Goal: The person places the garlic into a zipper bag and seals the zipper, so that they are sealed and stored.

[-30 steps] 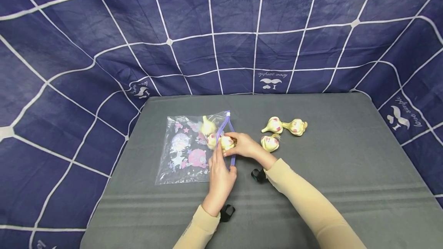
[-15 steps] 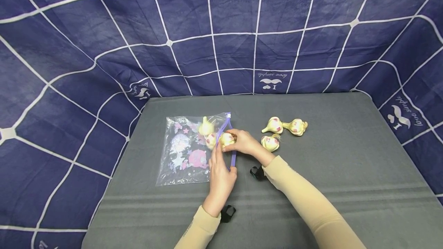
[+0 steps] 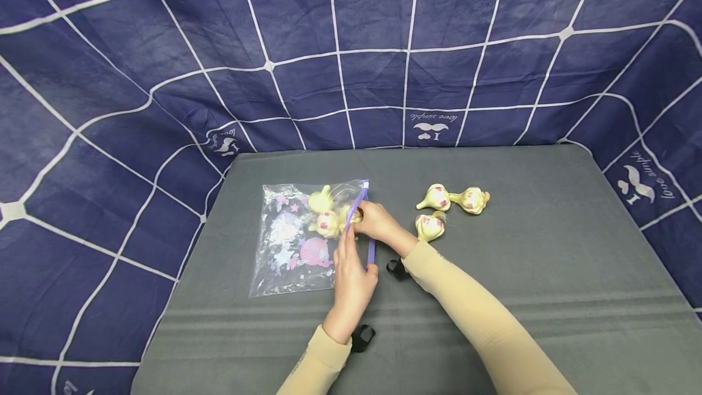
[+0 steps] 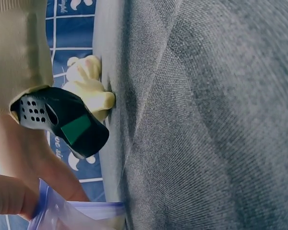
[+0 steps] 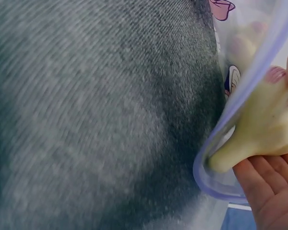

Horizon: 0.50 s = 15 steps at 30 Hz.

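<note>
Grey cloth (image 3: 521, 273) runs under everything, a clear plastic bag (image 3: 296, 245) lying on it. At the near end of the bag's mouth, the left hand (image 3: 352, 279) holds the edge. Just past it, the right hand (image 3: 379, 222) grips a garlic bulb (image 5: 269, 120) in the mouth. Best to keep that edge lifted and ease the stalk (image 5: 226, 157) clear of it before letting go. Two bulbs (image 3: 327, 224) show inside the bag; three loose ones (image 3: 430, 228) lie right of it, and a blue curtain (image 3: 373, 78) hangs behind it.
</note>
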Tool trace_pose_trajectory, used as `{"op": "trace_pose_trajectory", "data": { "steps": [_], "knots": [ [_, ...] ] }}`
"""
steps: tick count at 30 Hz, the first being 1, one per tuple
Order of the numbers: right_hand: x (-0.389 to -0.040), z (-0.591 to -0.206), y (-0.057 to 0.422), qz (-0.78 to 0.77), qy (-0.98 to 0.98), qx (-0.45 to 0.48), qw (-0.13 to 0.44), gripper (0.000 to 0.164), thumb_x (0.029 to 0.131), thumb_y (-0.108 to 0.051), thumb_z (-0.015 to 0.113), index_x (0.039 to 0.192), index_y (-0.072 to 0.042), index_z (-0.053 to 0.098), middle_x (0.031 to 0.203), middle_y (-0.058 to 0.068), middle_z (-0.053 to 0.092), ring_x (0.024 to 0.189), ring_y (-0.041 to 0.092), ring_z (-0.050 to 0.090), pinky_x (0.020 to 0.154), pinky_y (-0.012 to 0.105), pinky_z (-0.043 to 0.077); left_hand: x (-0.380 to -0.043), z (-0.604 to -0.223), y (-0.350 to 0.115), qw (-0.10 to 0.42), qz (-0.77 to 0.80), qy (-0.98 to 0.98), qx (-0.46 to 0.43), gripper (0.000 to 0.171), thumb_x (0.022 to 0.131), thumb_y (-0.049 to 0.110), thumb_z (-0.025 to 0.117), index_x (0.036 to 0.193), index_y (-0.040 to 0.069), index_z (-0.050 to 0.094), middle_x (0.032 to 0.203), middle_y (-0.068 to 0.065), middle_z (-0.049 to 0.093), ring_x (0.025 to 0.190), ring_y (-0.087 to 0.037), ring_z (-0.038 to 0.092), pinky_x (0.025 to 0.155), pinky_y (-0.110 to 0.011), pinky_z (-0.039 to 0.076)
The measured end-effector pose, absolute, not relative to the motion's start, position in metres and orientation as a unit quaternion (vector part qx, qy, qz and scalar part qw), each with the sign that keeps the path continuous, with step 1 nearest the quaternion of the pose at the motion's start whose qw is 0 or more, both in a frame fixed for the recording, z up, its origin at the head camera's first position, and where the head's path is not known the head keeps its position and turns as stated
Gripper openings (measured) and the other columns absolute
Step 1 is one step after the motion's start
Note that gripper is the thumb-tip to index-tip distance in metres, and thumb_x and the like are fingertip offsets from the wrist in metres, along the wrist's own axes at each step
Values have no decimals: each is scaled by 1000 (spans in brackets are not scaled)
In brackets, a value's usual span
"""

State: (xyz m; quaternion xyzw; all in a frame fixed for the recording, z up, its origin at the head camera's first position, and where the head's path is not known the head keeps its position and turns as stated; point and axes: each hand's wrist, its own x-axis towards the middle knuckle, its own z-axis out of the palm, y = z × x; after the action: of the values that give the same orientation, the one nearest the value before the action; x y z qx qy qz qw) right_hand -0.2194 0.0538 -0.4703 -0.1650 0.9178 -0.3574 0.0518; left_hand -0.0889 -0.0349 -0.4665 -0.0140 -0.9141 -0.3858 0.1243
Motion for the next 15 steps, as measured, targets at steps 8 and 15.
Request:
{"op": "trace_pose_trajectory", "data": {
  "steps": [8, 15],
  "knots": [
    [-228, -477, 47, -393, 901, -180, 43, 55, 78, -11, 69, 133, -7, 62, 88, 10, 70, 76, 21, 59, 77, 35, 52, -90, -467, -35, 133, -388, -912, -20, 90, 72, -8, 69, 152, 3, 30, 152, -19, 36, 114, -41, 49, 92, -53, 46],
    [-225, -478, 42, -392, 905, -158, 54, 50, 86, -9, 66, 135, -9, 60, 114, 17, 71, 95, 29, 66, 92, 42, 53, -90, -468, -35, 137, -391, -910, -19, 90, 70, -7, 69, 151, 2, 31, 152, -20, 37, 111, -41, 49, 91, -53, 45]
  ]
}}
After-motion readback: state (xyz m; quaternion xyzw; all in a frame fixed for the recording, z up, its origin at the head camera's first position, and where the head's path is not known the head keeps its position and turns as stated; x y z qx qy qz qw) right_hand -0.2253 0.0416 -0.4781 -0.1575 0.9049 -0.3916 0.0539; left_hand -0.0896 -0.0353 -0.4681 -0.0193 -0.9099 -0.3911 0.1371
